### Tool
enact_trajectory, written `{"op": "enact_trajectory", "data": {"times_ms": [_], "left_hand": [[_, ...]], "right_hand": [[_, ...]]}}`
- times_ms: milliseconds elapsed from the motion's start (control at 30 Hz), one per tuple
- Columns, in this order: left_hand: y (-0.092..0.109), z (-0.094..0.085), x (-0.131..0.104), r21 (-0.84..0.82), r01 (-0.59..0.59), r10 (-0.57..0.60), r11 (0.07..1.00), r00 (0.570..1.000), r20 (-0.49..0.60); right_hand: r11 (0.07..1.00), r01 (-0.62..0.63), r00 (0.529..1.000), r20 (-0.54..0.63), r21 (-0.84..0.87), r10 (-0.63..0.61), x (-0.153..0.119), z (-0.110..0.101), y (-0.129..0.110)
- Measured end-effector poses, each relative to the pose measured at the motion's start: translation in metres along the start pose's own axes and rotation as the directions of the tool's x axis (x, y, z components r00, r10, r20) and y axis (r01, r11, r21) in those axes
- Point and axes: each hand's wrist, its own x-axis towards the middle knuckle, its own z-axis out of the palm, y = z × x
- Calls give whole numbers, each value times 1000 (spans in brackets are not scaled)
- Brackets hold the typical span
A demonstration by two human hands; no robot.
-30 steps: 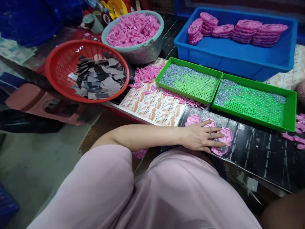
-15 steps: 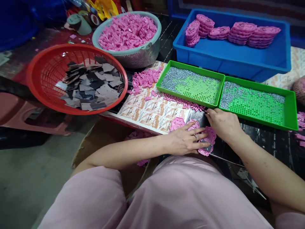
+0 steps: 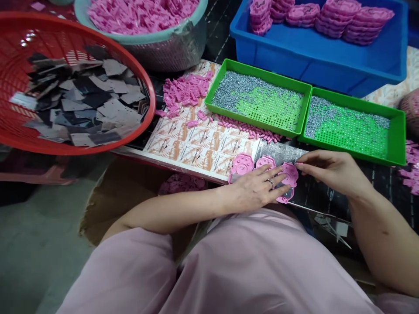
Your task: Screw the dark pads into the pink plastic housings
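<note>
Three pink plastic pieces with scalloped outlines lie in a row at the table's front edge. My left hand (image 3: 253,187) rests flat across them with its fingers spread, partly hiding the middle piece (image 3: 266,162) and the right piece (image 3: 289,175). The left piece (image 3: 242,164) shows above the wrist. A dark plate is set in the right piece's lower part. My right hand (image 3: 337,171) has thumb and forefinger pinched at that piece's upper right edge. What lies between those fingertips is too small to make out.
Two green trays (image 3: 306,126) of small metal screws stand behind my hands, with small pink parts (image 3: 245,126) lined up before them. A blue bin (image 3: 271,56) holds stacked pink pieces. Leftward are a red basket (image 3: 149,100) of dark plates and a basin (image 3: 196,26) of pink parts.
My right hand has come from the green trays' front edge down to the right pink piece. My left hand stays on the row. The view has shifted, bringing the red basket further left.
</note>
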Motion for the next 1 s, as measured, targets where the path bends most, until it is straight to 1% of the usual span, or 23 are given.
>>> {"op": "enact_trajectory", "data": {"times_ms": [33, 100, 200, 267, 333, 400, 467, 600, 667, 733, 767, 800, 867, 933, 967, 1000], "left_hand": [[-1, -1, 0, 6, -4, 4, 1000, 1000, -2], [-2, -2, -1, 19, -15, 15, 1000, 1000, -10], [-2, -2, -2, 30, -29, 29, 999, 999, -16], [-2, -1, -2, 27, -31, 31, 999, 999, -18], [-2, -1, -2, 20, -28, 28, 999, 999, -21], [-2, -1, -2, 14, -24, 24, 1000, 1000, -20], [-1, -1, -1, 9, -20, 20, 1000, 1000, -11], [-1, -2, -1, 6, -6, 6, 1000, 1000, 6], [-1, -2, 0, 2, -3, 3, 1000, 1000, 5], [-2, -1, 0, -4, -8, 8, 1000, 1000, -5], [-3, 0, 0, -5, -11, 11, 1000, 1000, -14], [-4, 1, 1, -5, -11, 11, 1000, 1000, -23], [-5, 3, 2, -2, -11, 11, 1000, 999, -43], [-4, 5, 3, 1, -16, 16, 1000, 998, -54], [-4, 5, 3, 1, -23, 23, 1000, 998, -58], [-3, 3, 3, -2, -30, 30, 1000, 997, -66]], "right_hand": [[1000, 1, 1000, 24, -2, -1, 3, 2, 2], [997, 38, 999, 25, -60, -37, 10, 7, 4], [962, 129, 991, 15, -242, -129, 22, 14, 6], [928, 171, 985, 60, -331, -160, 28, 16, 5], [903, 198, 980, 99, -382, -173, 31, 17, 5], [880, 226, 974, 114, -418, -196, 31, 19, 6], [862, 241, 970, 100, -446, -220, 30, 20, 9], [863, 192, 977, 6, -467, -215, 27, 19, 12], [846, 220, 963, -33, -486, -269, 27, 19, 8], [787, 267, 933, -53, -557, -355, 31, 23, 1], [738, 273, 923, -47, -617, -381, 33, 26, -4], [676, 259, 923, -29, -690, -383, 36, 30, -8], [523, 191, 947, 15, -830, -322, 42, 40, -16], [381, 127, 968, 31, -916, -249, 46, 49, -22], [334, 111, 973, 34, -936, -227, 47, 51, -25], [307, 107, 975, 40, -946, -216, 47, 53, -27]]}}
